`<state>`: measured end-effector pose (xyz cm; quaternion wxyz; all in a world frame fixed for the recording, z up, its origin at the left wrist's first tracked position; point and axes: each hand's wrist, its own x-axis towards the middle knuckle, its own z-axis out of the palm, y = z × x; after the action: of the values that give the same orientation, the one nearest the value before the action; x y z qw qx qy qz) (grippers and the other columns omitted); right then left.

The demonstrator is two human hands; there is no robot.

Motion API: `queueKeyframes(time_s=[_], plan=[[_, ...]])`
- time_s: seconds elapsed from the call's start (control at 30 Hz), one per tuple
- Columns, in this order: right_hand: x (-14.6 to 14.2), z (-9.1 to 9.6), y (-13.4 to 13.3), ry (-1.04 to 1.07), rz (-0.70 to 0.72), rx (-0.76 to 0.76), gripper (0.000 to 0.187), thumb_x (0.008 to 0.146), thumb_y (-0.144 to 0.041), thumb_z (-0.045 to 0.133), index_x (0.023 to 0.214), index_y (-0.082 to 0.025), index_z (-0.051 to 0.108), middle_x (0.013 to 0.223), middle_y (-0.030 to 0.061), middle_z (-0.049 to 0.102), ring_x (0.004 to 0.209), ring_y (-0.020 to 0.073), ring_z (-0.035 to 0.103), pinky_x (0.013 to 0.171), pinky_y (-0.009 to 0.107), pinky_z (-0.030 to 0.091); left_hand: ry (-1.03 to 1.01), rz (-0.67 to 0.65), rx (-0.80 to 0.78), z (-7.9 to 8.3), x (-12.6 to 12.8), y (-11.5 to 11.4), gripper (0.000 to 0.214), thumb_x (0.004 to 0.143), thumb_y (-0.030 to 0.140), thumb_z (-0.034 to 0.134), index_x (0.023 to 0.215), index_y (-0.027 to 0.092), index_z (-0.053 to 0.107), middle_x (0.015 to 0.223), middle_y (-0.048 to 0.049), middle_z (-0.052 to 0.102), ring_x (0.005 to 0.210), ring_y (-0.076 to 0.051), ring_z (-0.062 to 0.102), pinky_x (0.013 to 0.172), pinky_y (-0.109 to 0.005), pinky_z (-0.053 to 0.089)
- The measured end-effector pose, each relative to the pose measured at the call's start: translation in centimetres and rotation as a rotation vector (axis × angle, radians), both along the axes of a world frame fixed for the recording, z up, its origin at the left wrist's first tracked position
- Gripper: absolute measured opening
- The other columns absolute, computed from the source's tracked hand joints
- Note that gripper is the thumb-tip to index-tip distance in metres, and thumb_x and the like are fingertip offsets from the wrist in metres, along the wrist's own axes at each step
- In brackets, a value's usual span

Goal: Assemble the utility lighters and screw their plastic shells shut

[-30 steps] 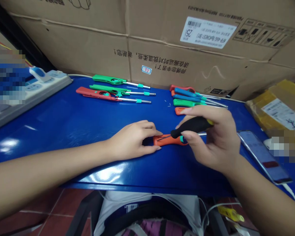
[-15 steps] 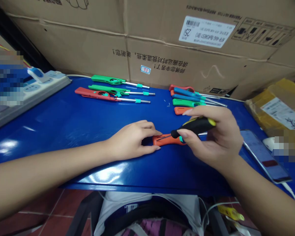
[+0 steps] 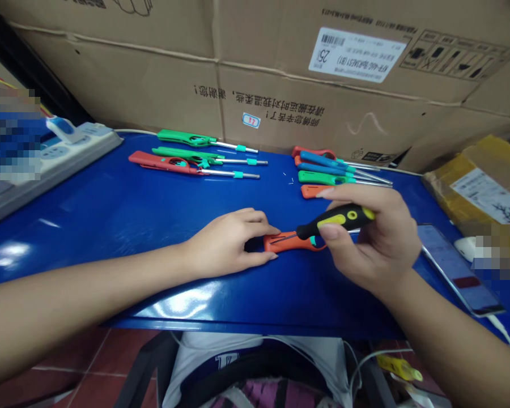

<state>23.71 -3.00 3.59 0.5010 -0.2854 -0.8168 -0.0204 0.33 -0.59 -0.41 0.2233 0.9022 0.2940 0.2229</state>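
An orange long-nosed lighter lies on the blue table in front of me. My left hand pinches its handle end and holds it flat. My right hand is closed round a black-and-yellow screwdriver, whose tip rests on the lighter's body. The lighter's metal nose is hidden behind my right hand.
Three lighters, two green and one red, lie at the back left. A pile of several coloured lighters sits at the back right. Cardboard boxes wall the far edge. A power strip lies left, a phone right.
My right hand has turned the screwdriver in place, so more of its yellow grip now faces up. The left hand and the lighter have stayed still.
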Motion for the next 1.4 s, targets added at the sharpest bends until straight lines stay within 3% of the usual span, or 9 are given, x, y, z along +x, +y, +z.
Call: queueKeyframes(time_s=[0.17,0.33,0.53,0.73,0.9,0.97,1.13,1.27,1.4], plan=[[-0.11,-0.20,-0.49,0.020,0.123,-0.244,0.049,0.099,-0.024,0.048,0.148,-0.030,0.044,0.120,0.0081,0.072,0.087,0.0221,0.074,0.065,0.037,0.063,0.010,-0.008,0.004,0.09,-0.01,0.05,0.033,0.092,0.032,0.070,0.121,0.017,0.070,0.105,-0.0070,0.069,0.100,-0.023,0.064,0.089,-0.036,0.051],[-0.03,0.32,-0.14,-0.068,0.058,-0.017,0.043,0.089,-0.026,0.071,0.130,-0.029,0.060,0.100,0.0038,0.076,0.064,0.0180,0.070,0.055,0.032,0.059,0.012,-0.006,-0.014,0.15,0.04,0.00,0.028,0.091,0.031,0.070,0.117,0.018,0.072,0.103,-0.0063,0.069,0.100,-0.023,0.063,0.089,-0.036,0.051],[0.07,-0.15,-0.30,0.003,0.160,-0.231,0.049,0.100,-0.022,0.047,0.149,-0.028,0.044,0.115,0.0073,0.073,0.077,0.0197,0.073,0.067,0.036,0.063,0.008,-0.009,-0.010,0.10,-0.04,-0.02,0.033,0.092,0.031,0.070,0.121,0.016,0.070,0.104,-0.0072,0.069,0.099,-0.023,0.063,0.089,-0.038,0.051],[0.14,-0.01,-0.14,-0.043,0.095,-0.036,0.046,0.088,-0.028,0.073,0.132,-0.029,0.060,0.099,0.0025,0.076,0.067,0.0170,0.070,0.061,0.030,0.061,0.009,-0.013,-0.018,0.05,-0.02,0.00,0.033,0.091,0.030,0.071,0.121,0.016,0.070,0.105,-0.0070,0.069,0.101,-0.023,0.063,0.090,-0.037,0.051],[0.24,-0.41,-0.51,0.047,0.204,-0.254,0.049,0.101,-0.026,0.043,0.150,-0.024,0.045,0.119,0.0091,0.072,0.071,0.0171,0.071,0.059,0.033,0.061,0.011,-0.008,-0.009,0.06,-0.03,-0.01,0.034,0.091,0.032,0.071,0.121,0.016,0.070,0.105,-0.0070,0.069,0.099,-0.023,0.063,0.088,-0.036,0.051],[0.14,-0.48,-0.49,0.059,0.179,-0.234,0.047,0.100,-0.022,0.046,0.147,-0.024,0.048,0.117,0.0086,0.073,0.077,0.0189,0.073,0.063,0.034,0.062,0.010,-0.009,-0.008,0.03,-0.04,0.00,0.033,0.092,0.032,0.070,0.121,0.017,0.070,0.105,-0.0065,0.069,0.099,-0.023,0.063,0.088,-0.036,0.051],[-0.03,-0.14,-0.15,0.007,0.057,0.051,0.036,0.088,-0.024,0.071,0.124,-0.022,0.065,0.096,0.0048,0.077,0.069,0.0177,0.072,0.060,0.029,0.061,-0.007,-0.015,-0.011,0.00,-0.05,0.02,0.031,0.092,0.030,0.070,0.120,0.016,0.071,0.104,-0.0063,0.069,0.100,-0.022,0.064,0.090,-0.037,0.051],[-0.09,-0.21,-0.28,0.050,0.146,-0.111,0.047,0.097,-0.021,0.049,0.144,-0.022,0.053,0.118,0.0090,0.074,0.089,0.0217,0.075,0.070,0.035,0.064,-0.011,-0.011,0.003,0.05,-0.05,0.01,0.032,0.093,0.032,0.069,0.120,0.016,0.070,0.106,-0.0068,0.069,0.099,-0.022,0.064,0.088,-0.036,0.051],[-0.03,-0.32,-0.15,0.055,0.204,-0.104,0.052,0.089,-0.012,0.061,0.140,-0.021,0.057,0.109,0.0082,0.076,0.084,0.0206,0.074,0.072,0.036,0.062,-0.002,-0.012,0.001,0.04,0.02,0.02,0.032,0.092,0.031,0.071,0.120,0.016,0.071,0.104,-0.0066,0.069,0.099,-0.023,0.064,0.088,-0.037,0.051]])
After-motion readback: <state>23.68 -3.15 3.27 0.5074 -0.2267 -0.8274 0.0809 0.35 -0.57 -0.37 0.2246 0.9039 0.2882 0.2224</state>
